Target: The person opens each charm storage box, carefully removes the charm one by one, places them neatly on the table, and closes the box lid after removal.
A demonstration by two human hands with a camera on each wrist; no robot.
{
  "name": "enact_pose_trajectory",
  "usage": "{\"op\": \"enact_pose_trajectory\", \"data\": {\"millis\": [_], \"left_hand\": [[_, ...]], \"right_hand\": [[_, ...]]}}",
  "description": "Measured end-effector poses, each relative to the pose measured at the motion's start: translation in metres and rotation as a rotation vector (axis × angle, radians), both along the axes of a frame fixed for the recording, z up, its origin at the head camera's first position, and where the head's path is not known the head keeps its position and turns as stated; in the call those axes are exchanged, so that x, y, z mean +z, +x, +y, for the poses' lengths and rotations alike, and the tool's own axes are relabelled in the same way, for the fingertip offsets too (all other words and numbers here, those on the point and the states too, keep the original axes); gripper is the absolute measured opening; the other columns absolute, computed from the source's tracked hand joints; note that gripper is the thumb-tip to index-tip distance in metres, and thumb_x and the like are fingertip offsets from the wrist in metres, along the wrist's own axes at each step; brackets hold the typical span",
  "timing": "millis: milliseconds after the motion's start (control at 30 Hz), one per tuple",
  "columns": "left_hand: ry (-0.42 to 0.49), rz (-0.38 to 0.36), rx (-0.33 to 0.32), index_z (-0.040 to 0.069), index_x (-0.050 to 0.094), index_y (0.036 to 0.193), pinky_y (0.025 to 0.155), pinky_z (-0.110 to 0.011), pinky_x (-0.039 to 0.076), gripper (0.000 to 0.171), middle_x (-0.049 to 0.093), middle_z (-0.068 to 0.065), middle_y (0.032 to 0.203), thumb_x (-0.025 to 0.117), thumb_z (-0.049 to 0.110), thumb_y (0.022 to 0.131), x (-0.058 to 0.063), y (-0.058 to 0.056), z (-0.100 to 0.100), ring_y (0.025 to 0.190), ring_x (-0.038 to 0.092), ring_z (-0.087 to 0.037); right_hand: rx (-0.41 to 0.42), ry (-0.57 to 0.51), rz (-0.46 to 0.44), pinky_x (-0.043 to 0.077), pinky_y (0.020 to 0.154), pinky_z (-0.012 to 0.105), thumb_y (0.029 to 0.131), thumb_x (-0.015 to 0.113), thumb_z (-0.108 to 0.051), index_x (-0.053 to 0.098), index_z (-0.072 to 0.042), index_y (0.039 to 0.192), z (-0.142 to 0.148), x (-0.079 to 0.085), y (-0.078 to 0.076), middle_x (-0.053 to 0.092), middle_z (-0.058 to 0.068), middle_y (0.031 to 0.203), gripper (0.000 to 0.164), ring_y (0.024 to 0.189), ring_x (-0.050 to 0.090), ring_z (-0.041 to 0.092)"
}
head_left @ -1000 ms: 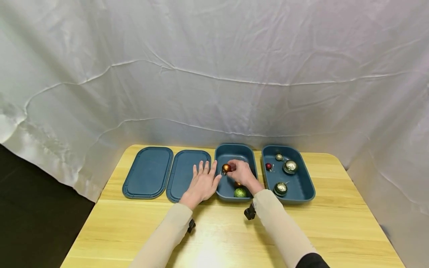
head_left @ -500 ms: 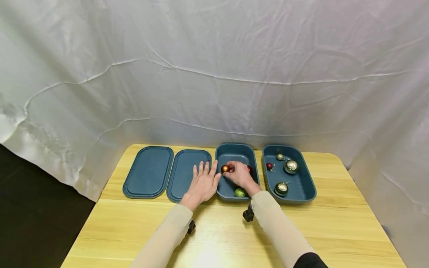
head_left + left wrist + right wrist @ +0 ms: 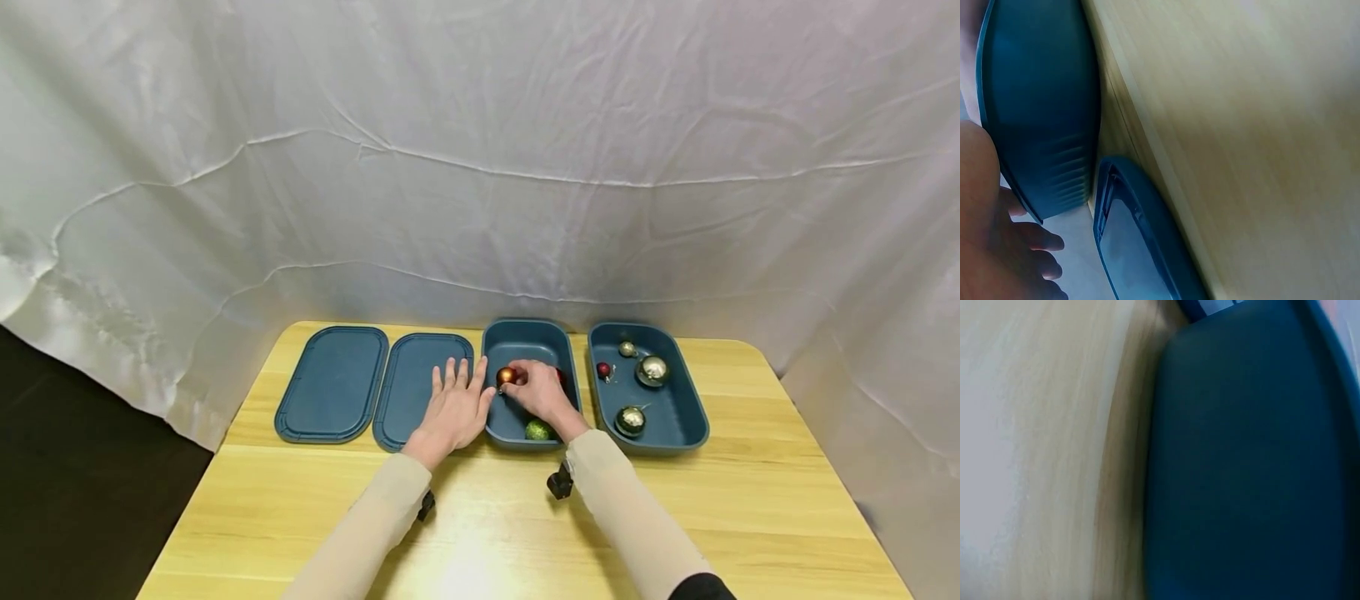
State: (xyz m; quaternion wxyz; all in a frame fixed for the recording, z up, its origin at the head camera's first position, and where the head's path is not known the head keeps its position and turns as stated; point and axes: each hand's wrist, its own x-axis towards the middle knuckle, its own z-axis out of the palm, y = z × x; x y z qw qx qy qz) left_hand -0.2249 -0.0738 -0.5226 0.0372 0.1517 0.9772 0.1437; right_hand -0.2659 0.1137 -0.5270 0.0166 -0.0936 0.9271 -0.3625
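Right hand (image 3: pixel 538 390): finger and thumb close together, pinching one copper ball (image 3: pixel 506 377) at the left side of the left box (image 3: pixel 525 336); whether the ball touches the box floor cannot be told. Left hand (image 3: pixel 454 412): fingers spread and straight, nothing held, over the right lid (image 3: pixel 401 392), thumb by the left box's rim; contact unclear.

Count: 2 boxes, 2 lids. Left box, 3 balls visible: copper, red (image 3: pixel 560 377), green (image 3: pixel 537 430). Right box (image 3: pixel 672 421), 4 balls: small gold (image 3: pixel 627 349), small red (image 3: pixel 603 369), large gold (image 3: pixel 652 371), dark shiny (image 3: pixel 630 421).

Edges: narrow gap between boxes; left lid (image 3: pixel 330 387) just beside right lid, which lies close to the left box. Room inside the left box at its far end; widest stretch of table (image 3: pixel 487 542) in front, both sleeves over it.

Hidden: red ball mostly behind right hand; right lid partly under left hand. Left wrist view cuts off the hand; right wrist view, blurred, shows chiefly box wall, no grip.
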Motion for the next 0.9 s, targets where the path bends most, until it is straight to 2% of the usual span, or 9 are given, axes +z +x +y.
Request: {"op": "enact_pose_trajectory", "data": {"millis": [200,400,700,900], "left_hand": [[0.006,0.005,-0.002,0.017,0.016,0.172,0.131,-0.065,0.009,0.064,0.027,-0.025,0.172,0.024,0.047,0.116,0.000,0.000,0.000,0.162,0.016,-0.048],[0.012,0.011,-0.003,0.017,0.017,0.171,0.131,-0.064,0.009,0.063,0.028,-0.026,0.171,0.025,0.046,0.116,0.001,0.001,-0.001,0.162,0.016,-0.047],[-0.002,-0.002,0.002,0.016,0.016,0.172,0.132,-0.064,0.008,0.064,0.028,-0.025,0.172,0.023,0.047,0.116,0.005,0.002,0.000,0.163,0.015,-0.047],[-0.009,0.008,0.000,0.016,0.017,0.171,0.131,-0.064,0.009,0.064,0.029,-0.025,0.171,0.023,0.046,0.116,0.005,0.002,0.001,0.162,0.016,-0.047]], "right_hand": [[-0.024,-0.028,0.018,0.062,0.085,0.042,0.093,0.081,-0.018,0.072,-0.002,0.130,0.005,0.010,0.009,0.074,0.014,0.111,0.042,0.096,0.071,0.025],[0.000,-0.053,0.043,0.062,0.084,0.042,0.092,0.080,-0.019,0.073,-0.002,0.129,0.013,0.018,0.021,0.073,0.013,0.109,0.041,0.092,0.072,0.023],[0.090,-0.072,0.104,0.063,0.079,0.037,0.092,0.080,-0.015,0.073,0.000,0.127,0.025,0.026,0.043,0.072,0.014,0.110,0.039,0.086,0.071,0.018],[0.133,-0.056,0.158,0.064,0.080,0.039,0.091,0.082,-0.015,0.074,-0.001,0.125,0.030,0.031,0.061,0.074,0.012,0.109,0.037,0.087,0.072,0.019]]}}
